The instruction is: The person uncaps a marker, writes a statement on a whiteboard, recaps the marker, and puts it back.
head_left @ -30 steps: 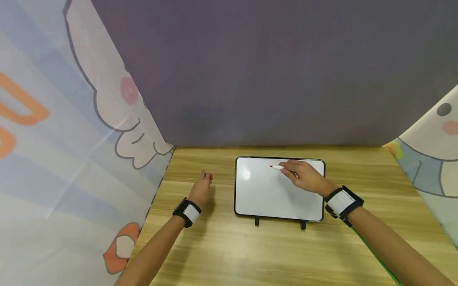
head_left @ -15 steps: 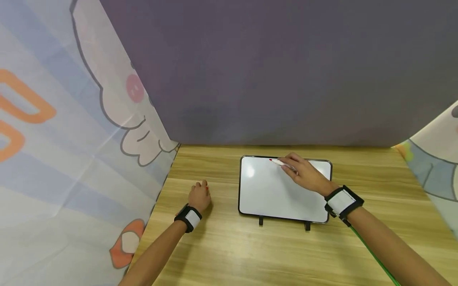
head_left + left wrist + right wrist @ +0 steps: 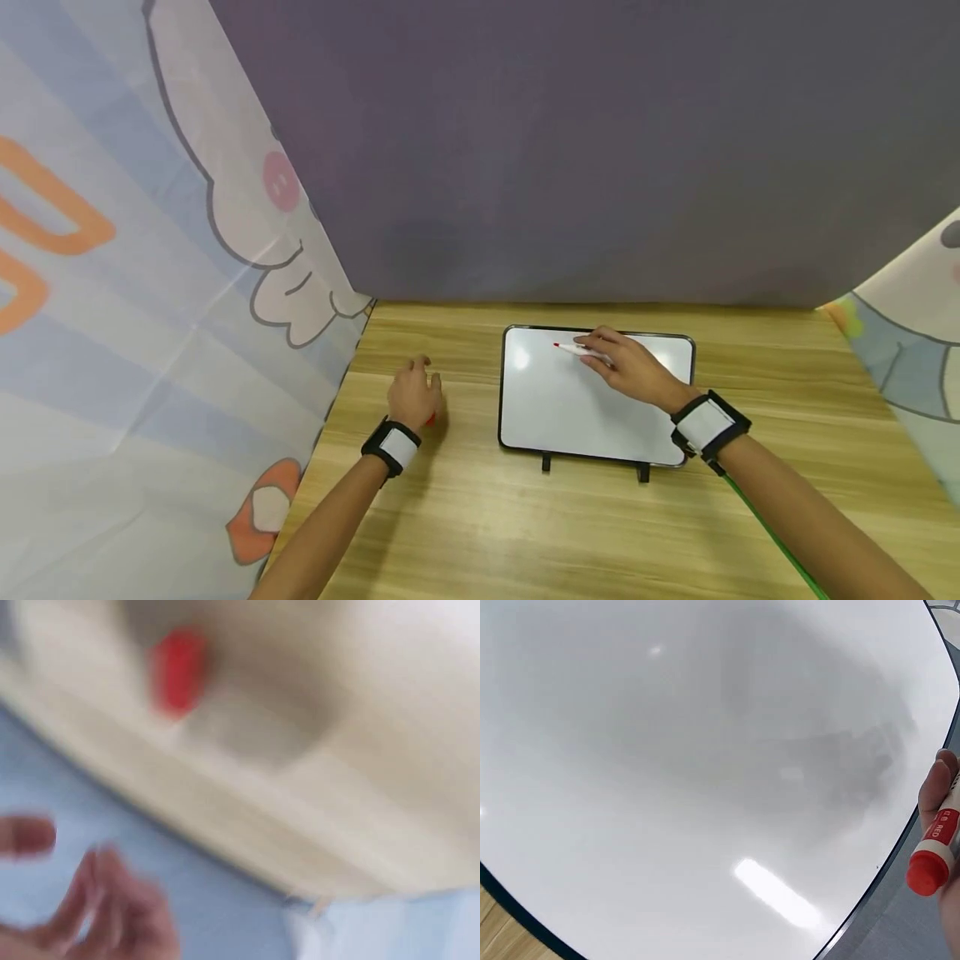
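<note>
My right hand (image 3: pixel 633 367) pinches a white marker (image 3: pixel 576 349) over the upper part of a whiteboard (image 3: pixel 555 408). The red tip points left, just below the top frame. In the right wrist view the marker's red rear end (image 3: pixel 928 873) and red label show, while its tip is out of sight. On the wooden table to the left lies a red marker cap (image 3: pixel 178 673), partly hidden under my left hand (image 3: pixel 411 398) in the head view. The left wrist view, blurred, shows that hand's fingers (image 3: pixel 112 900) relaxed, apart from the cap and holding nothing.
The black-framed whiteboard has two short black feet (image 3: pixel 643 472) at its near edge. A dark grey panel (image 3: pixel 585 167) stands behind the wooden table (image 3: pixel 480 525). A printed cartoon cloth (image 3: pixel 172 358) borders the left side. A green cord (image 3: pixel 772 533) runs along my right forearm.
My left hand has let go of the red cap and moved forward past it, its fingers loosening. My right hand has carried the marker slightly left along the board's upper part.
</note>
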`<act>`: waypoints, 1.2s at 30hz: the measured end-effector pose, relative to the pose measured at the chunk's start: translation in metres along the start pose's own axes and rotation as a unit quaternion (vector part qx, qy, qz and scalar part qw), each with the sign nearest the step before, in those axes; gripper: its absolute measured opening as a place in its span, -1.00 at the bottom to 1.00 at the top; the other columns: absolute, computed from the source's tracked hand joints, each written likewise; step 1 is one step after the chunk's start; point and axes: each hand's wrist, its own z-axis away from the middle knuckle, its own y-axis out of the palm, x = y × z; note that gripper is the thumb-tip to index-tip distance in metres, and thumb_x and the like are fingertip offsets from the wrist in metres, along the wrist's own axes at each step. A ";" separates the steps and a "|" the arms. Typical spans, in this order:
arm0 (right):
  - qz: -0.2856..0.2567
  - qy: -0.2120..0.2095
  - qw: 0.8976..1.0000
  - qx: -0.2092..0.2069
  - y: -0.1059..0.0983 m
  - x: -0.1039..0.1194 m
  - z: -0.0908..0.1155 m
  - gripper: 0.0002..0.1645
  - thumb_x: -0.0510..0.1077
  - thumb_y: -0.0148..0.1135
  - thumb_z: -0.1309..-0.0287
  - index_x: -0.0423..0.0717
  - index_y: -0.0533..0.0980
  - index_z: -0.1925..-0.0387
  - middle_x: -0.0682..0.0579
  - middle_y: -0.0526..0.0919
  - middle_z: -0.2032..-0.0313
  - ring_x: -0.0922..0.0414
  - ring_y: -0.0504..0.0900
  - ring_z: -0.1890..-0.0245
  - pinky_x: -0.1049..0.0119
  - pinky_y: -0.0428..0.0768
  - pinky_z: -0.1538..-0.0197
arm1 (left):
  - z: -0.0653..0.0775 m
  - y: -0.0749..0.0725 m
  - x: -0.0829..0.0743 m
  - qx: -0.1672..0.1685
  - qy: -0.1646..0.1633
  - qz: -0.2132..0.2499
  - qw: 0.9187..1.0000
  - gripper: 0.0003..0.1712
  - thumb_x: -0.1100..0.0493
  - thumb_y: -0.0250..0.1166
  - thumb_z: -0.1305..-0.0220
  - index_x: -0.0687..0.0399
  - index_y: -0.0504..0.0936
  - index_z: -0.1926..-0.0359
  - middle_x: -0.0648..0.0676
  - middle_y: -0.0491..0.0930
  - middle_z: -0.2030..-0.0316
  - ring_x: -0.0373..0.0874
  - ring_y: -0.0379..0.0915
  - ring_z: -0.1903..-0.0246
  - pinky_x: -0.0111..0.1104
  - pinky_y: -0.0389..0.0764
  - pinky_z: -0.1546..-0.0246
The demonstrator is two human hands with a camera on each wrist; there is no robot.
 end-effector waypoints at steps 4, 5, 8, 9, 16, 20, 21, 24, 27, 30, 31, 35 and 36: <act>0.000 -0.002 1.000 0.007 0.003 0.004 -0.005 -0.60 -0.13 0.19 -0.19 -0.11 0.50 -0.07 0.03 0.55 0.17 0.31 0.40 0.45 0.42 0.39 0.42 | -0.015 -0.027 -0.044 -0.096 0.062 0.097 0.989 -0.78 0.20 0.16 -0.21 0.12 0.52 0.11 0.13 0.53 0.28 0.01 0.47 0.30 -0.20 0.50 0.36; 0.000 -0.003 1.000 0.009 0.004 0.006 -0.006 -0.59 -0.13 0.19 -0.18 -0.12 0.50 -0.07 0.04 0.55 0.17 0.31 0.40 0.45 0.42 0.39 0.42 | -0.016 -0.031 -0.057 -0.098 0.086 0.113 0.985 -0.78 0.23 0.17 -0.20 0.12 0.53 0.11 0.12 0.53 0.27 -0.01 0.46 0.28 -0.21 0.49 0.30; -0.003 -0.002 1.000 0.014 0.005 0.010 -0.009 -0.58 -0.11 0.22 -0.16 -0.11 0.50 -0.06 0.05 0.57 0.20 0.31 0.41 0.47 0.44 0.39 0.44 | -0.015 -0.037 -0.093 -0.057 0.176 0.119 0.976 -0.77 0.20 0.17 -0.22 0.13 0.57 0.10 0.10 0.54 0.19 -0.02 0.44 0.16 -0.22 0.48 0.12; -0.005 -0.002 1.000 0.012 0.005 0.012 -0.010 -0.58 -0.11 0.24 -0.14 -0.09 0.50 -0.06 0.05 0.58 0.21 0.30 0.43 0.46 0.44 0.41 0.44 | -0.013 -0.037 -0.104 -0.035 0.207 0.107 0.972 -0.76 0.16 0.17 -0.24 0.12 0.58 0.09 0.09 0.54 0.15 -0.03 0.44 0.11 -0.22 0.47 0.07; -0.010 -0.024 1.000 0.010 0.008 0.024 -0.021 -0.59 -0.08 0.29 -0.09 -0.01 0.51 -0.02 0.07 0.63 0.23 0.20 0.63 0.27 0.35 0.58 0.32 | -0.010 -0.029 -0.144 0.071 0.312 0.003 0.948 -0.65 -0.04 0.12 -0.30 0.01 0.61 0.01 0.01 0.56 0.04 -0.06 0.38 -0.03 -0.19 0.36 -0.12; -0.004 -0.024 0.999 0.022 0.010 0.026 -0.026 -0.60 -0.07 0.30 -0.08 0.00 0.51 0.01 0.09 0.65 0.22 0.20 0.64 0.25 0.33 0.59 0.27 | -0.011 -0.025 -0.145 0.097 0.308 -0.014 0.946 -0.66 -0.05 0.12 -0.31 -0.01 0.64 0.04 -0.02 0.61 0.08 -0.08 0.40 0.00 -0.19 0.36 -0.11; -0.004 -0.025 0.999 0.023 0.010 0.027 -0.027 -0.60 -0.07 0.30 -0.07 -0.01 0.51 0.02 0.08 0.66 0.22 0.20 0.64 0.26 0.32 0.60 0.26 | -0.011 -0.024 -0.145 0.101 0.308 -0.015 0.946 -0.66 -0.05 0.12 -0.31 -0.01 0.64 0.05 -0.02 0.61 0.08 -0.07 0.40 0.00 -0.18 0.35 -0.12; -0.001 -0.029 0.999 0.024 0.011 0.028 -0.029 -0.61 -0.07 0.32 -0.05 -0.01 0.53 0.05 0.09 0.67 0.23 0.22 0.64 0.27 0.32 0.60 0.25 | -0.011 -0.022 -0.143 0.108 0.311 -0.014 0.944 -0.67 -0.03 0.11 -0.31 -0.01 0.66 0.07 -0.03 0.63 0.09 -0.08 0.41 -0.01 -0.18 0.36 -0.10; -0.003 -0.036 0.999 0.027 0.012 0.030 -0.030 -0.63 -0.08 0.33 -0.04 -0.01 0.54 0.07 0.09 0.67 0.25 0.23 0.65 0.29 0.34 0.60 0.26 | -0.012 -0.020 -0.142 0.109 0.315 -0.017 0.943 -0.71 -0.01 0.13 -0.30 -0.02 0.68 0.12 -0.05 0.65 0.13 -0.11 0.44 0.05 -0.23 0.40 -0.04; 0.001 -0.041 0.999 0.034 0.012 0.032 -0.030 -0.64 -0.08 0.35 -0.02 0.00 0.55 0.09 0.10 0.68 0.25 0.24 0.65 0.31 0.36 0.60 0.27 | -0.013 -0.019 -0.141 0.116 0.316 -0.013 0.942 -0.76 0.02 0.17 -0.27 -0.03 0.70 0.19 -0.07 0.66 0.22 -0.14 0.46 0.16 -0.29 0.44 0.07; 0.003 -0.042 0.998 0.037 0.012 0.032 -0.030 -0.65 -0.08 0.35 -0.02 0.00 0.55 0.10 0.10 0.68 0.25 0.25 0.65 0.32 0.37 0.60 0.28 | -0.013 -0.018 -0.141 0.119 0.315 -0.007 0.941 -0.77 0.03 0.18 -0.26 -0.02 0.70 0.20 -0.07 0.67 0.24 -0.15 0.46 0.20 -0.31 0.45 0.10; -0.020 -0.032 0.998 0.040 0.009 0.033 -0.031 -0.62 -0.05 0.35 -0.01 -0.01 0.56 0.08 0.11 0.69 0.25 0.25 0.64 0.31 0.36 0.59 0.28 | -0.016 -0.014 -0.136 0.138 0.285 0.062 0.947 -0.80 0.13 0.22 -0.22 0.07 0.72 0.23 -0.02 0.68 0.31 -0.15 0.49 0.26 -0.37 0.47 0.20; -0.041 -0.019 0.998 0.037 0.008 0.033 -0.032 -0.60 -0.03 0.35 -0.01 -0.01 0.55 0.07 0.12 0.69 0.25 0.25 0.65 0.30 0.35 0.60 0.26 | -0.018 -0.013 -0.134 0.141 0.272 0.089 0.948 -0.81 0.15 0.23 -0.21 0.09 0.72 0.23 -0.01 0.68 0.31 -0.15 0.51 0.26 -0.38 0.48 0.21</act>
